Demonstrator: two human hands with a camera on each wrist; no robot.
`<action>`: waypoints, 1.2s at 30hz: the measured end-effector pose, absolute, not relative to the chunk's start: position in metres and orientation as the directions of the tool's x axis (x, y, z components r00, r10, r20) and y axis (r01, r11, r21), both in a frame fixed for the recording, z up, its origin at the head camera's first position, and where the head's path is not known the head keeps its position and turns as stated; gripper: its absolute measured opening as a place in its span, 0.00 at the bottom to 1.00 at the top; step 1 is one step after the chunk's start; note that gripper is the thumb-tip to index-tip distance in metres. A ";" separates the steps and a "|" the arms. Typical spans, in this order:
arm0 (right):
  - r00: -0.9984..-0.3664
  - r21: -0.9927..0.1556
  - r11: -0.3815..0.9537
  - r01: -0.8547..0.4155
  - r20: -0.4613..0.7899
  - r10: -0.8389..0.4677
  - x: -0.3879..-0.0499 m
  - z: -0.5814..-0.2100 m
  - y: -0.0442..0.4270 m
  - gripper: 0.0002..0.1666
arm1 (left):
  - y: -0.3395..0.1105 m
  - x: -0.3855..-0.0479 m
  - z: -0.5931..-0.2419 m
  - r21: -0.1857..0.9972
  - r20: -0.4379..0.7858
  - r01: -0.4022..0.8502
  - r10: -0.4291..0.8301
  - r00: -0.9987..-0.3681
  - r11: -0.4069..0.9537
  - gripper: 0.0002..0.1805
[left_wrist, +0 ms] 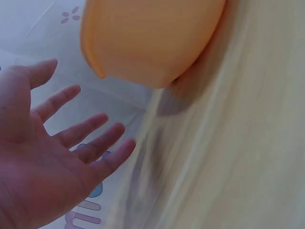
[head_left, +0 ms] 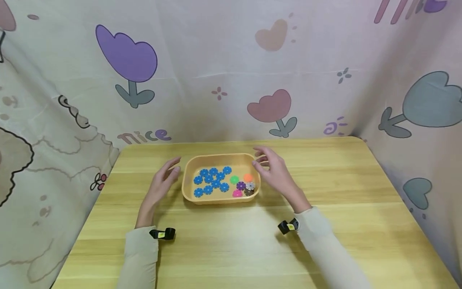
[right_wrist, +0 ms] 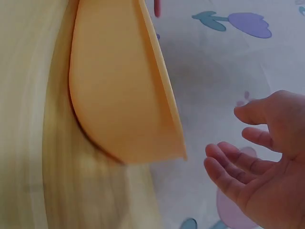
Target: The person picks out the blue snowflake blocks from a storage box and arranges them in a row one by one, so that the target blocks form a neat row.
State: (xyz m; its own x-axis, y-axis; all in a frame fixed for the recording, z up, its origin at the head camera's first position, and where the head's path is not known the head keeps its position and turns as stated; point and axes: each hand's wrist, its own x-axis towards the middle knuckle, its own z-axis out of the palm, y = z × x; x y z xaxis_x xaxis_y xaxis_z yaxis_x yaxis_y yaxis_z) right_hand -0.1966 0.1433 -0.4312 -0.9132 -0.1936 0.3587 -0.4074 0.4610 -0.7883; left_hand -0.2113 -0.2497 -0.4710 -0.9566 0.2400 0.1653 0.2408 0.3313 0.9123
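Observation:
An orange-yellow plastic tray [head_left: 221, 200] sits on the table with several blue notched discs [head_left: 215, 184] in its left and middle part. Toward its right end lie a green disc [head_left: 234, 180], an orange disc [head_left: 248, 177], a purple disc [head_left: 241, 186], a pink disc [head_left: 237, 193], a white disc [head_left: 250, 186] and a dark brown disc [head_left: 249, 192]. My left hand [head_left: 163, 182] hovers off the tray's left end, fingers spread and palm bare in the left wrist view. By the right end is my right hand [head_left: 276, 170], its fingers loosely bent, holding nothing; the right wrist view shows it apart from the tray wall [right_wrist: 119, 86].
The wood-grain table [head_left: 223, 249] runs back to a patterned cloth [head_left: 202, 52] hanging behind it and on both sides. A small black camera [head_left: 163, 233] is strapped to the left wrist, another camera [head_left: 288, 226] to the right.

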 end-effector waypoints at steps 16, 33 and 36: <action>-0.955 -0.896 0.351 -0.271 0.205 -0.216 -0.223 -0.443 0.084 0.28 | -0.255 -0.211 -0.484 0.971 0.107 0.164 0.298 -0.949 0.172 0.32; -0.975 -0.808 0.575 -0.127 -0.005 -0.222 -0.232 -0.466 0.056 0.21 | -0.245 -0.205 -0.500 0.984 0.021 0.067 0.266 -0.964 0.165 0.29; -0.974 -0.777 0.611 -0.153 0.015 -0.224 -0.233 -0.468 0.059 0.19 | -0.241 -0.206 -0.501 0.984 0.029 0.074 0.265 -0.964 0.161 0.29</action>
